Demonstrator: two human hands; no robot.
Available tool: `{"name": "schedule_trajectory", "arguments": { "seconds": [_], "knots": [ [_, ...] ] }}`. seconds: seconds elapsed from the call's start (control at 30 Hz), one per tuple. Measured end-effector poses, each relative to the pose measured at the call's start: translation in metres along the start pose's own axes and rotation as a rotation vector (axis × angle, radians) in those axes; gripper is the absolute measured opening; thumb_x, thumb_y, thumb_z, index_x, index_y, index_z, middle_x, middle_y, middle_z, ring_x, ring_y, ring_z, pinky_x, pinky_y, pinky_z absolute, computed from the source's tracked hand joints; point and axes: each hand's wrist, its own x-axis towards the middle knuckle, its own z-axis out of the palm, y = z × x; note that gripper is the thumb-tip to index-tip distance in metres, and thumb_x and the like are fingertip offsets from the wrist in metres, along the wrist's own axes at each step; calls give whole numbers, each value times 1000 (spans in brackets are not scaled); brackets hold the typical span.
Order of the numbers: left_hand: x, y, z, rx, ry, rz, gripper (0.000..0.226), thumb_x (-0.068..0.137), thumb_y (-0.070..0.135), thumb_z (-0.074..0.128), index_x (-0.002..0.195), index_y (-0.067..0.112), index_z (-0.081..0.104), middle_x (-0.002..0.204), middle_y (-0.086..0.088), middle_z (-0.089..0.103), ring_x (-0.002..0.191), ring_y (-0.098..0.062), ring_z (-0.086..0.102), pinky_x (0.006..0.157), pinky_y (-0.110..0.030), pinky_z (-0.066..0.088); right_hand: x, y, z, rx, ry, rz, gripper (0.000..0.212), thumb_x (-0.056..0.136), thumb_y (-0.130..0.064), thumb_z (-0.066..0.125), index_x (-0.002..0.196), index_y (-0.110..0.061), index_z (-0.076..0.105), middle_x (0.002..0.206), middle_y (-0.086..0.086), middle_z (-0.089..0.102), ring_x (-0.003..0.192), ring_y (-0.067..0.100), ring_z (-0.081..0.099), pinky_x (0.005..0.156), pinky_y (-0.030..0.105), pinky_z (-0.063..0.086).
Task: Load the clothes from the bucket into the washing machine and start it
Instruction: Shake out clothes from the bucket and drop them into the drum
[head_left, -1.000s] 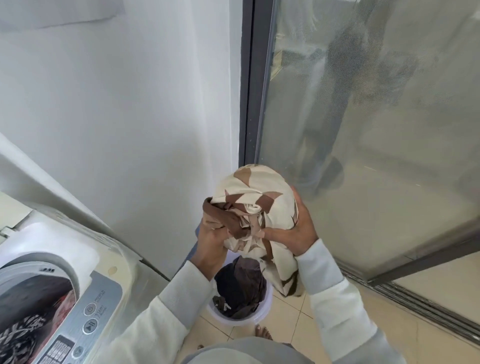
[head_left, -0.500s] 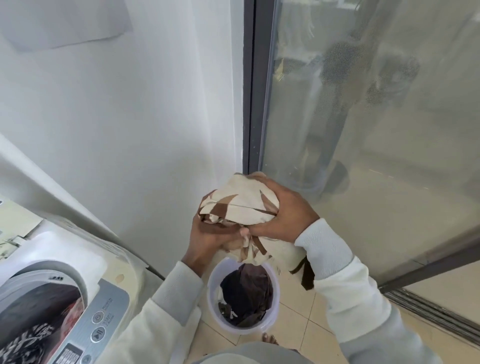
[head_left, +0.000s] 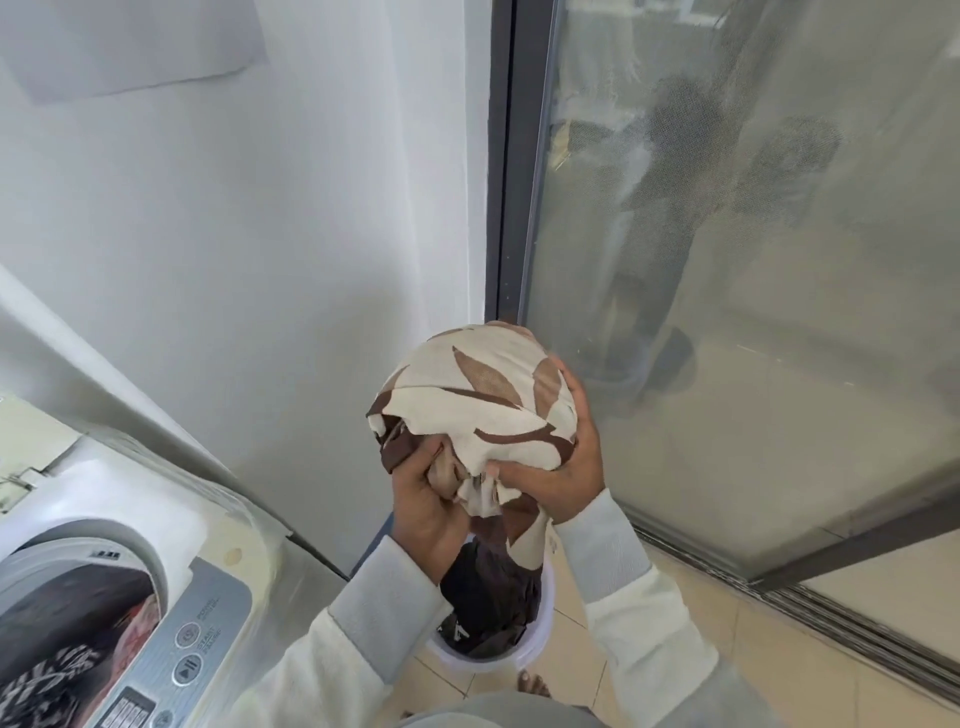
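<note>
While you are holding the leaf-print bundle (head_left: 478, 405) up above the bucket (head_left: 540, 639), both hands are grasping it: your left hand (head_left: 426, 514) is gripping the bunched folds at its underside, and your right hand (head_left: 566, 467) is cupping its right flank, thumb pressing into the gathers. The bundle is sitting as a round ball with no real long axis, though one loose tail is hanging down toward the dark clothes (head_left: 488, 597) lying in the bucket. The drum opening (head_left: 78, 613) of the washing machine (head_left: 218, 597) is lying low and to your left, past your left forearm, so your left hand is the nearer one. The coming move is probably calling for a leftward, downward swing over the machine's right edge, with that tail likely trailing behind.
</note>
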Motion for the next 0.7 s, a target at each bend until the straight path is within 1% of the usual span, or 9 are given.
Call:
{"name": "schedule_trajectory", "arguments": {
  "seconds": [0.03, 0.13, 0.17, 0.23, 0.3, 0.4, 0.5, 0.57, 0.7],
  "knots": [
    [2, 0, -1, 22, -34, -16, 44, 68, 31, 76, 108, 13, 71, 98, -8, 70, 93, -24, 66, 91, -39, 49, 1, 2, 0, -12, 80, 44, 95, 44, -15, 94, 126, -38, 51, 118, -16, 67, 112, 4, 62, 88, 17, 50],
    [4, 18, -10, 225, -189, -33, 33, 64, 40, 83, 85, 14, 78, 85, -5, 74, 81, -18, 70, 75, -30, 56, 14, 3, -9, -79, 142, 88, 80, 49, 3, 90, 114, -33, 58, 101, -23, 71, 96, -3, 66, 78, 11, 50],
    [6, 25, -18, 223, -232, -48, 39, 65, 46, 83, 85, 13, 78, 87, -6, 74, 85, -19, 69, 78, -32, 54, 19, 1, -14, -92, 118, 93, 79, 48, 2, 90, 112, -33, 60, 100, -22, 72, 95, -2, 67, 78, 12, 50],
    [9, 44, -32, 208, -304, 15, 60, 75, 58, 73, 116, 15, 69, 123, -12, 65, 116, -28, 58, 99, -46, 44, 31, -10, -21, -148, 42, 91, 77, 46, -6, 90, 111, -35, 61, 100, -18, 72, 95, 1, 67, 79, 16, 51],
    [18, 58, -34, 353, -232, 60, 82, 69, 63, 75, 139, 29, 49, 145, -14, 48, 124, -29, 54, 100, -52, 44, 39, -19, -23, -261, -83, 67, 78, 45, -11, 89, 111, -44, 61, 100, -21, 71, 94, 0, 66, 79, 15, 50],
    [23, 52, -13, 637, -6, 204, 91, 50, 44, 93, 132, 26, 56, 127, -11, 64, 107, -26, 67, 78, -37, 56, 49, -31, -13, -421, -180, 61, 78, 47, -17, 88, 106, -57, 57, 97, -24, 69, 90, 0, 66, 78, 18, 52],
    [20, 35, 0, 468, 180, 238, 77, 49, 33, 92, 117, 7, 65, 106, -15, 71, 93, -34, 68, 73, -38, 55, 54, -41, 1, -498, -149, 69, 83, 43, -31, 90, 115, -47, 52, 104, -12, 68, 96, 13, 65, 86, 34, 55],
    [19, 36, 7, 361, 259, 267, 73, 51, 30, 87, 115, 2, 65, 102, -17, 69, 87, -33, 67, 74, -40, 54, 52, -43, 2, -429, -126, 29, 87, 42, -37, 92, 118, -46, 52, 108, -14, 67, 100, 10, 65, 89, 36, 55],
    [22, 42, 15, 183, 207, 158, 66, 62, 33, 83, 119, 7, 60, 104, -18, 59, 92, -33, 57, 82, -42, 45, 30, -28, -4, -274, -69, -85, 105, 46, -34, 93, 138, -45, 42, 136, -11, 55, 128, 10, 52, 105, 42, 46]
  ]
}}
